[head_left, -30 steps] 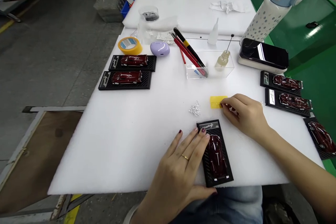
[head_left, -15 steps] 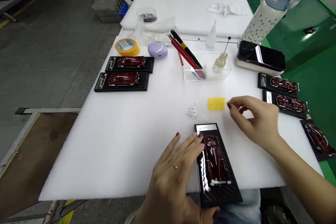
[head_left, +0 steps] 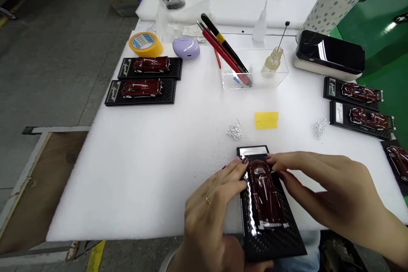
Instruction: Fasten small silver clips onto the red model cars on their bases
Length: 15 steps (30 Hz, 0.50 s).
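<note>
A dark red model car (head_left: 266, 195) is fixed on a black, carbon-patterned display base (head_left: 270, 244) with a silver plate at its far end. The base juts over the table's near edge, tilted slightly. My left hand (head_left: 213, 208) grips it: the fingertips lie along the car's left side, and the thumb is partly hidden below the near end. At the car's front right, my right hand (head_left: 328, 187) has its index finger and thumb drawn close together, touching the car or base. Whatever small thing may be between them is hidden. Just beyond lies a yellow tape piece (head_left: 266, 120) with tiny bits on it.
Small silver parts lie in two piles, one left (head_left: 235, 130) and one right (head_left: 320, 128). A clear tray (head_left: 229, 83) holds tweezers and a small bottle (head_left: 272, 63). More model cars on bases (head_left: 142, 89) stand left and right. Behind are tape (head_left: 146, 44), a phone (head_left: 331, 53) and a tumbler (head_left: 334, 4).
My right hand has moved from beside the yellow tape down to the car's front right, uncovering the right silver pile. My left hand still holds the base. The view has shifted slightly.
</note>
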Each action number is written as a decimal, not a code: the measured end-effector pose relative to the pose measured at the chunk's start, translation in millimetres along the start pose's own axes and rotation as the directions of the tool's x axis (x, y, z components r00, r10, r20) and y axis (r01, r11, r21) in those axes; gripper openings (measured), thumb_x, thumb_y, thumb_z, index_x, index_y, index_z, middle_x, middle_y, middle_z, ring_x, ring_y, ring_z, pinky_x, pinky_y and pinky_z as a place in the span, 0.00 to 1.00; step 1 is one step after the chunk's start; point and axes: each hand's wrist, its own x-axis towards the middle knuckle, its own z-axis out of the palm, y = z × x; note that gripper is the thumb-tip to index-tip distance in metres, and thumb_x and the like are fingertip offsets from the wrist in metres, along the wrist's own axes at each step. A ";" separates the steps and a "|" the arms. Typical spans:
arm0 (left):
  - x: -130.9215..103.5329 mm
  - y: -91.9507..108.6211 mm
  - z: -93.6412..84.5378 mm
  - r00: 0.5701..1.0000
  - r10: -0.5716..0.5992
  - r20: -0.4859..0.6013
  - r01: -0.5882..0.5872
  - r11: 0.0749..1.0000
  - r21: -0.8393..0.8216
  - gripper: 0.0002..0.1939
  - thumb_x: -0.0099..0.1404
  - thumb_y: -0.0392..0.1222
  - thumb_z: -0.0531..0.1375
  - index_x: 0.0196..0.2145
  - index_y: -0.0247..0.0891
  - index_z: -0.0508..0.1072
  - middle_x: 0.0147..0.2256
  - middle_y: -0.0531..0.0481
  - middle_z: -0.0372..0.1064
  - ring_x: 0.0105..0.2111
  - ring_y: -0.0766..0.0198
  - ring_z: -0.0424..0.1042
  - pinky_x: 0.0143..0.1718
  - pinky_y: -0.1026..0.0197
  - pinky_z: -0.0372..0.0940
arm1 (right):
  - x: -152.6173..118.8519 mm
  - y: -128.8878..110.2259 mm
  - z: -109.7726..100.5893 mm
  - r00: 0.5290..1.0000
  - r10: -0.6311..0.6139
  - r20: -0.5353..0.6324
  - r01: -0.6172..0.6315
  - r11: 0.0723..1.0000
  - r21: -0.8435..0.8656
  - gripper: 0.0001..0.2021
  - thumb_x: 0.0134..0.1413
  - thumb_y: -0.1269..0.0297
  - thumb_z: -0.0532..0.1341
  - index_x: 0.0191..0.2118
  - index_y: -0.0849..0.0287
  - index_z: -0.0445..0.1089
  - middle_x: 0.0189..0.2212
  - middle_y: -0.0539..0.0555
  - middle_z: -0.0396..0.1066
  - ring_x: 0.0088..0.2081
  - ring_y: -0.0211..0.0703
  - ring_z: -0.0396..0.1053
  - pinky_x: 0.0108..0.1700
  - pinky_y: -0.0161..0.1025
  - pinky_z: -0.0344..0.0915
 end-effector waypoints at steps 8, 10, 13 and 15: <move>1.6 0.5 -2.5 0.999 0.042 -0.005 -0.042 0.999 0.002 0.36 0.62 0.73 0.55 0.51 0.39 0.72 0.56 0.45 0.76 0.58 0.58 0.75 0.62 0.58 0.74 | 5.9 -4.3 -1.0 1.000 0.009 0.012 -0.009 1.000 -0.015 0.08 0.65 0.73 0.58 0.45 0.54 0.69 0.37 0.49 0.81 0.33 0.36 0.79 0.31 0.31 0.75; 3.3 -0.5 -3.2 0.998 0.063 -0.005 -0.062 0.998 0.008 0.37 0.62 0.74 0.56 0.50 0.38 0.72 0.55 0.44 0.76 0.58 0.59 0.76 0.62 0.60 0.74 | 5.9 -4.8 -1.5 1.000 0.015 0.023 -0.015 1.000 -0.020 0.08 0.65 0.75 0.59 0.44 0.56 0.69 0.38 0.49 0.80 0.33 0.34 0.79 0.32 0.29 0.74; 5.5 -0.9 -3.1 0.998 0.059 -0.012 -0.059 0.998 0.007 0.36 0.62 0.73 0.56 0.50 0.37 0.72 0.55 0.44 0.76 0.58 0.61 0.75 0.62 0.62 0.73 | 4.6 -4.5 -2.2 1.000 -0.001 0.022 0.002 1.000 -0.017 0.07 0.65 0.75 0.59 0.44 0.57 0.69 0.38 0.49 0.80 0.34 0.33 0.79 0.33 0.28 0.74; 6.5 -0.3 -2.9 0.998 0.064 -0.015 -0.063 0.998 0.009 0.36 0.62 0.73 0.56 0.50 0.37 0.72 0.55 0.45 0.76 0.57 0.61 0.76 0.63 0.63 0.72 | 3.8 -4.0 -1.8 1.000 -0.014 0.021 0.014 1.000 -0.016 0.07 0.65 0.75 0.59 0.45 0.58 0.69 0.38 0.49 0.80 0.35 0.32 0.79 0.35 0.27 0.74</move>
